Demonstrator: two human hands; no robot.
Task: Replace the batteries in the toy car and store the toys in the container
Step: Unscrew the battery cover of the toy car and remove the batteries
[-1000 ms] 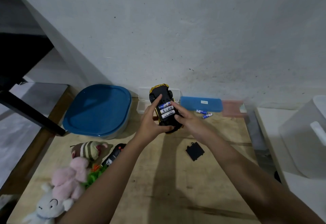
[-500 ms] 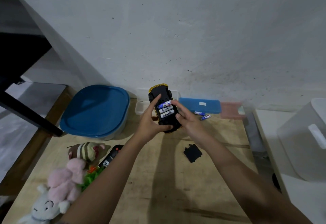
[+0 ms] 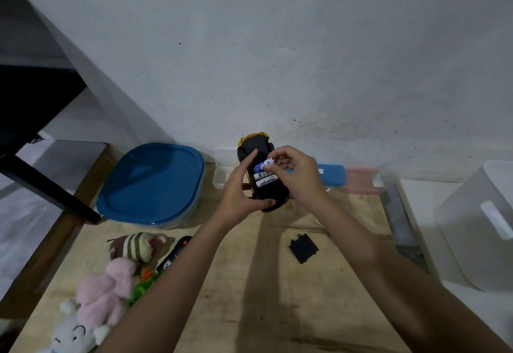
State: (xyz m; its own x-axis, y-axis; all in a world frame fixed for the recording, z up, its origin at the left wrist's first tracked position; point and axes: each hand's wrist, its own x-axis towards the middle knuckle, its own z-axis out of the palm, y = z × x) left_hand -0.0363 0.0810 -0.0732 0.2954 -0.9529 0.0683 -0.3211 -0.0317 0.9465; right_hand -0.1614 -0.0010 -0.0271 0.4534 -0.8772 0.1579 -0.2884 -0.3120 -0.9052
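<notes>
My left hand (image 3: pixel 238 191) holds a yellow and black toy car (image 3: pixel 256 145) upside down above the wooden table (image 3: pixel 249 297). Its battery bay is uncovered and white batteries (image 3: pixel 265 181) lie in it. The fingertips of my right hand (image 3: pixel 295 176) pinch a blue and white battery (image 3: pixel 262 165) at the top of the bay, one end tilted up. The black battery cover (image 3: pixel 303 247) lies on the table to the right. A clear container with a blue lid (image 3: pixel 151 183) stands at the left. Plush toys (image 3: pixel 111 277) and a black remote (image 3: pixel 175 254) lie at the near left.
A flat blue box (image 3: pixel 331 174) and a pink item (image 3: pixel 361 179) lie against the white wall behind the car. A small clear box (image 3: pixel 223 176) sits between the car and the container. A white bin (image 3: pixel 477 222) stands at the right, past the table's edge.
My right hand's fingers have gone from resting on the batteries to pinching the top blue and white one, whose right end has lifted. The view has tilted down slightly.
</notes>
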